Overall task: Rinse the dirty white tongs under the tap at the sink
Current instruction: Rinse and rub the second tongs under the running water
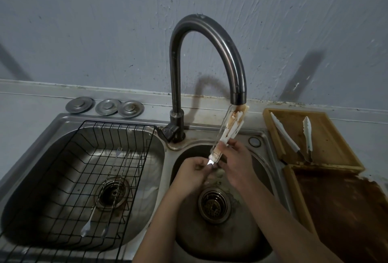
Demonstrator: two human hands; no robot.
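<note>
Grey counter [31,103], steel sink [189,145], wooden tray [270,136]

The tap [210,37] is dull brushed metal, the sink [63,119] stainless steel. White plastic tongs [231,128] carry brown smears; the tray [336,136] looks like stained wood

Tongs' [231,128] lower end perhaps hand-hidden.

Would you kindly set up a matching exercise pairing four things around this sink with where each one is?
Things:
1. dirty tongs
2. long spoons
3. three metal discs
4. clean tongs

Places:
A. on the wooden tray
B. in the black wire rack
C. under the tap
D. on the ledge behind the left basin

Pairs: 1-C, 2-B, 3-D, 4-A
</note>
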